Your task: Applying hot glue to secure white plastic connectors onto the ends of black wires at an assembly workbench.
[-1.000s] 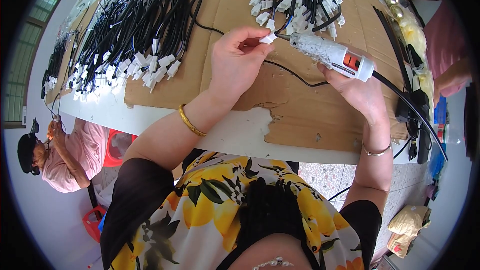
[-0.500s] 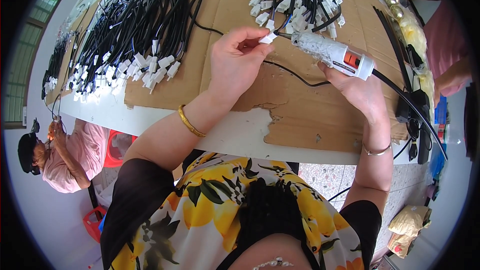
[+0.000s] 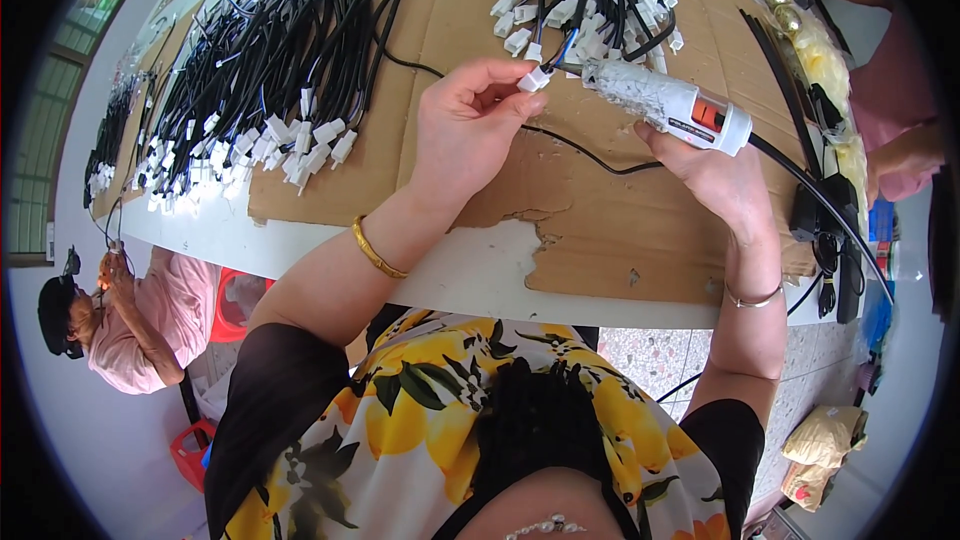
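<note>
Between thumb and fingertips my left hand [image 3: 468, 125] pinches a small white plastic connector [image 3: 534, 79], whose dark wires run up toward the far bundle. My right hand [image 3: 712, 172] is wrapped round the underside of a white hot glue gun [image 3: 640, 100] with an orange switch and a crumpled, stained wrapping on its front. The gun's narrow tip points left and sits right by the wire end of the connector; whether they touch cannot be made out. A thick black rod or cord [image 3: 815, 195] curves out of the gun's back. Its handle is hidden by my palm.
Bundled black cables [image 3: 600, 0] with white connectors lie beyond my hands; a larger pile [image 3: 270, 70] spreads at left. Torn cardboard [image 3: 640, 230] covers the white table [image 3: 440, 265]. A black adapter [image 3: 825, 208] lies at right. One person [image 3: 150, 325] sits at left, another [image 3: 890, 90] at right.
The gun's tip and the connector in my left hand have shifted very slightly. Both hands keep their grip. The view has moved a little.
</note>
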Demonstrator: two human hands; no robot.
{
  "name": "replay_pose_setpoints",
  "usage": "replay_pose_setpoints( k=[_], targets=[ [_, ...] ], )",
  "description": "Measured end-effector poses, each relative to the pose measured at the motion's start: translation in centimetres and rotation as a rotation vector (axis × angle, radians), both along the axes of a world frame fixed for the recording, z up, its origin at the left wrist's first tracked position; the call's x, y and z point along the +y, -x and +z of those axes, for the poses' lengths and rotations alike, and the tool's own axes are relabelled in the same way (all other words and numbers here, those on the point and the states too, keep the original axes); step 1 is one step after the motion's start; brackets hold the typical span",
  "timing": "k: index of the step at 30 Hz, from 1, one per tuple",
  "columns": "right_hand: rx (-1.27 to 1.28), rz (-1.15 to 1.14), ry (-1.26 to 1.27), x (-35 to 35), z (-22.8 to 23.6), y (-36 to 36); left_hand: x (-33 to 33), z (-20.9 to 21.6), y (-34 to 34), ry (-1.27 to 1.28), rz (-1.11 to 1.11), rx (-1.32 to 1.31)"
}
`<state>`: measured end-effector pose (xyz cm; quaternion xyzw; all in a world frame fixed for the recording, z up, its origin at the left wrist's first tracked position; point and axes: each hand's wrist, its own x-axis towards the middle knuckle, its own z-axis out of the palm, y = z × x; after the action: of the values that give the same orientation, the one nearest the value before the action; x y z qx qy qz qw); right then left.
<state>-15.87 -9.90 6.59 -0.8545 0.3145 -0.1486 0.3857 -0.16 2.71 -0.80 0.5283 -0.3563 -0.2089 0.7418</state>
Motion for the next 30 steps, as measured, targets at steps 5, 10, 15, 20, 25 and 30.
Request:
replay_pose_setpoints(
  k=[5, 10, 15, 20, 25, 30],
  targets=[
    [-0.023, 0.026, -0.055, -0.2, 0.1, 0.0, -0.2, -0.1, -0.2, 0.02, -0.033, 0.018],
    [0.002, 0.014, -0.067, -0.2, 0.1, 0.0, -0.2, -0.3, -0.3, 0.031, -0.054, 0.007],
    [0.035, 0.038, -0.094, -0.7, 0.0, 0.1, -0.2, -0.4, -0.3, 0.011, -0.052, 0.003],
    [0.047, 0.104, -0.021, -1.4, -0.9, 0.3, -0.2, -0.2, -0.4, -0.014, -0.061, -0.024],
    [0.11, 0.104, 0.005, -1.5, -0.6, 0.4, -0.4, 0.0, -0.2, -0.024, -0.063, -0.017],
    [0.111, 0.106, 0.085, -1.5, -0.9, 0.5, -0.5, -0.3, -0.2, -0.015, -0.052, -0.029]
  ],
)
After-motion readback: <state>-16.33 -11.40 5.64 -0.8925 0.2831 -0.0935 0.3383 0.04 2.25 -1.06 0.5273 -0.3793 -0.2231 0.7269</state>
